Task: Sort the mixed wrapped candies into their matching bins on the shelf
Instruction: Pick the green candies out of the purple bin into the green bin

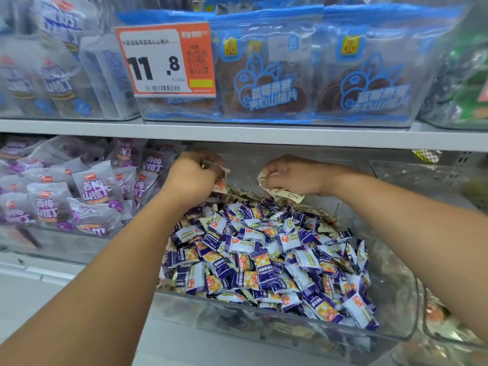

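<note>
Open-top clear bin (290, 317) w/ free entry from front and above, but headroom capped by shelf edge (264, 136) just over the back. Both forearms already fill the approach; left hand (194, 175) and right hand (293, 177) crowd the rear, narrow gap btwn them. Purple-white candies (264, 257) heaped nearly to front wall, cream candies (282, 194) piled behind. Blocked left by purple packets (92, 191), right by neighbouring clear bin (427, 178). Above shelf, blue packs (269, 75) and price tag (166, 59) close off upper level
</note>
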The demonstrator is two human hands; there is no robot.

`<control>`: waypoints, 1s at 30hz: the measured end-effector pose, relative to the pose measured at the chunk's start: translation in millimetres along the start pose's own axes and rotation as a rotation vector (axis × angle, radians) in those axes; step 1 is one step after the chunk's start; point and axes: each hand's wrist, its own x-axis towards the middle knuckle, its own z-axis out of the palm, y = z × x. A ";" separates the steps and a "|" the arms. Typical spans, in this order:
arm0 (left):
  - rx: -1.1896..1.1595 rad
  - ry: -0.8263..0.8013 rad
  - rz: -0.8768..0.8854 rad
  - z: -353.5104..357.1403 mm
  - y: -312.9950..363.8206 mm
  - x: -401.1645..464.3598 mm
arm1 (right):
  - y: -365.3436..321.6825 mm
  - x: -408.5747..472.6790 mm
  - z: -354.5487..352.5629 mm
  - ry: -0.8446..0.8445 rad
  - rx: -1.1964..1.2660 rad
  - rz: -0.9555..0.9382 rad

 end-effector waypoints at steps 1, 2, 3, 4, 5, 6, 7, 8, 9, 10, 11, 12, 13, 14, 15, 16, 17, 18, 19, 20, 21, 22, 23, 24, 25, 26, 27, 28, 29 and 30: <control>-0.066 0.002 -0.022 -2.1 5.1 -4.5 | -0.5 -1.9 -0.1 -0.011 0.012 0.011; -0.124 -0.027 -0.058 -3.7 9.6 -9.8 | -2.4 -5.5 -0.3 -0.024 0.023 0.028; -0.166 -0.084 -0.101 -4.9 14.1 -16.1 | -4.4 -10.0 -1.5 -0.038 0.027 0.044; -0.195 -0.154 -0.139 -4.9 17.0 -21.9 | -6.7 -15.2 -2.6 -0.057 0.026 0.063; -0.219 -0.223 -0.172 -4.7 20.0 -28.8 | -10.4 -21.9 -3.2 -0.084 0.020 0.083; -0.241 -0.283 -0.192 -2.9 21.6 -34.1 | -14.3 -30.2 -3.3 -0.103 -0.005 0.098; -0.254 -0.341 -0.202 -0.6 24.0 -39.5 | -18.4 -38.9 -3.8 -0.115 -0.052 0.094; -0.255 -0.404 -0.202 2.4 26.9 -44.9 | -23.1 -48.9 -4.1 -0.126 -0.101 0.081; -0.253 -0.469 -0.195 5.9 30.4 -49.8 | -27.9 -59.6 -4.5 -0.142 -0.130 0.065; -0.251 -0.532 -0.180 9.4 35.7 -55.4 | -32.2 -71.5 -5.2 -0.147 -0.135 0.053; -0.252 -0.586 -0.160 13.4 41.1 -60.4 | -35.1 -84.1 -7.4 -0.134 -0.110 0.049; -0.260 -0.629 -0.141 18.4 47.3 -64.7 | -37.4 -98.7 -11.0 -0.111 -0.071 0.052; -0.270 -0.665 -0.123 23.7 52.9 -68.3 | -38.4 -114.3 -15.4 -0.084 -0.034 0.058; -0.277 -0.696 -0.104 29.3 59.7 -72.1 | -41.1 -131.5 -20.3 -0.055 -0.012 0.068; -0.277 -0.718 -0.079 35.0 66.7 -75.2 | -43.7 -149.6 -26.4 -0.022 0.011 0.072; -0.275 -0.731 -0.054 42.1 74.3 -78.2 | -45.4 -167.6 -32.6 0.017 0.042 0.073; -0.278 -0.735 -0.031 49.2 83.3 -82.7 | -45.3 -184.5 -39.0 0.073 0.076 0.071; -0.291 -0.733 -0.007 57.5 93.2 -87.1 | -45.7 -201.1 -46.0 0.153 0.115 0.072; -0.313 -0.730 0.019 66.8 103.6 -91.7 | -41.4 -215.2 -54.3 0.254 0.158 0.092; -0.336 -0.725 0.048 76.9 114.0 -96.6 | -35.4 -228.8 -62.0 0.351 0.222 0.127; -0.357 -0.714 0.082 87.3 123.8 -101.3 | -27.6 -241.0 -68.0 0.418 0.288 0.179; -0.374 -0.694 0.125 98.1 132.5 -105.2 | -17.6 -250.4 -71.3 0.458 0.311 0.255; -0.384 -0.669 0.168 108.5 140.1 -108.7 | -6.6 -257.4 -72.6 0.484 0.288 0.350; -0.379 -0.643 0.209 119.3 146.4 -111.9 | 2.5 -262.5 -70.7 0.500 0.265 0.450; -0.362 -0.616 0.250 129.2 151.4 -114.5 | 13.0 -265.9 -68.0 0.514 0.282 0.533; -0.340 -0.598 0.291 139.3 155.6 -116.9 | 23.0 -268.1 -65.8 0.527 0.340 0.604; -0.316 -0.589 0.324 148.3 158.8 -119.7 | 32.3 -269.6 -65.2 0.546 0.418 0.650; -0.289 -0.586 0.356 157.0 160.8 -122.0 | 38.6 -270.2 -65.8 0.578 0.486 0.669; -0.258 -0.581 0.388 164.6 162.2 -123.6 | 44.2 -271.2 -67.9 0.610 0.543 0.674; -0.231 -0.574 0.415 171.4 162.7 -124.2 | 44.4 -272.6 -70.0 0.640 0.594 0.668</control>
